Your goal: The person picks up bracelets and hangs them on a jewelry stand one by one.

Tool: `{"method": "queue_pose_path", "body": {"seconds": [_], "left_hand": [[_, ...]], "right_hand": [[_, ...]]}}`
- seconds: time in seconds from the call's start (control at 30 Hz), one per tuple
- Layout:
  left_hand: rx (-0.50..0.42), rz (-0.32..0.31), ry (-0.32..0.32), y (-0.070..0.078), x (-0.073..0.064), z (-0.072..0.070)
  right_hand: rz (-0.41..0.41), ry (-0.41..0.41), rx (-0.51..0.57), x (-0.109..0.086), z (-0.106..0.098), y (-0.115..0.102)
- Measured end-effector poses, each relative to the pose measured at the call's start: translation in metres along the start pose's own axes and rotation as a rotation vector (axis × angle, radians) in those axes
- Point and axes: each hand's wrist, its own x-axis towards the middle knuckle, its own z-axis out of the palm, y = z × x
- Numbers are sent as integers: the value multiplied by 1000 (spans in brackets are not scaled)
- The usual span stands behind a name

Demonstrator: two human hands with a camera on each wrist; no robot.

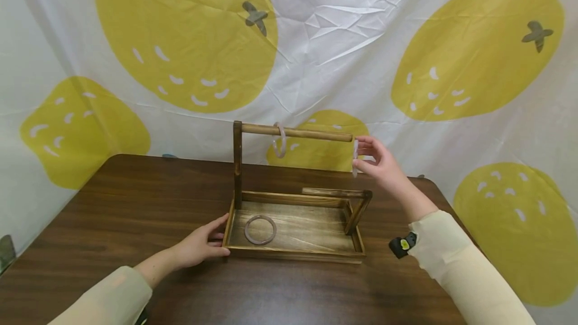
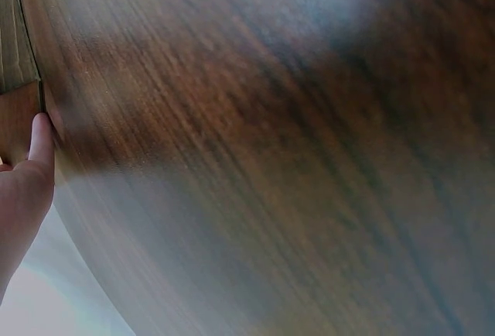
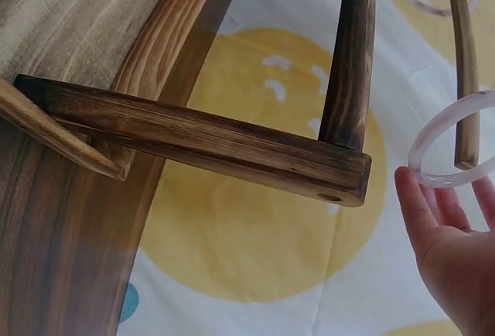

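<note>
A wooden display stand with a shallow tray (image 1: pixel 289 252) has a tall left post bearing a long upper bar (image 1: pixel 316 135) and a short right post with a lower bar (image 1: pixel 331 192). My right hand (image 1: pixel 377 159) pinches a pale translucent bangle (image 1: pixel 355 157) at the free right end of the upper bar; in the right wrist view the bangle's ring overlaps the bar's tip. Another bangle (image 1: pixel 282 140) hangs on that bar. A third bangle (image 1: pixel 260 230) lies flat inside the tray. My left hand (image 1: pixel 198 245) rests against the tray's left end, fingers and thumb extended, thumb at the front corner.
The stand sits on a dark brown wooden table (image 1: pixel 135 204) with rounded far corners. Behind it hangs a white cloth (image 1: pixel 334 64) printed with yellow fruit. A black strap (image 1: pixel 402 245) shows at the right sleeve.
</note>
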Motion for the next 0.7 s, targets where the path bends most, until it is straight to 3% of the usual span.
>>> {"method": "queue_pose_path", "body": {"seconds": [0.3, 0.7], "left_hand": [[-6, 16, 6, -3, 0, 0], [-3, 21, 5, -2, 0, 0]], "right_hand": [[41, 3, -17, 7, -3, -1], [-27, 16, 16, 16, -2, -3]]}}
